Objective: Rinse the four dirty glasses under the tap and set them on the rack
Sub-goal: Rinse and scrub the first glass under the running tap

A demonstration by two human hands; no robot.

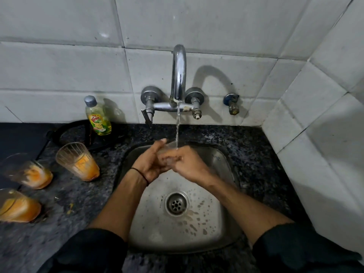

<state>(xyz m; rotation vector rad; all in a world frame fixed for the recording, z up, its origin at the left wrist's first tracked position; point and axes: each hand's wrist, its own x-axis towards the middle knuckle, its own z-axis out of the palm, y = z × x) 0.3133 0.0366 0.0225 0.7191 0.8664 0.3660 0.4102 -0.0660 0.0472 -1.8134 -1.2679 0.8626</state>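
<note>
Both hands, left hand (149,164) and right hand (189,164), clasp one glass (167,149) mid-sink (222,160); three dirty glasses (78,162) crowd the left counter (78,194).

Clear glass (169,147) under tap (178,75) stream, over sink; three orange-stained glasses (78,161) upright on counter, left.

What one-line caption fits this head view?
Both hands, left hand and right hand, hold a glass under the running tap; three dirty glasses wait on the counter.
</note>
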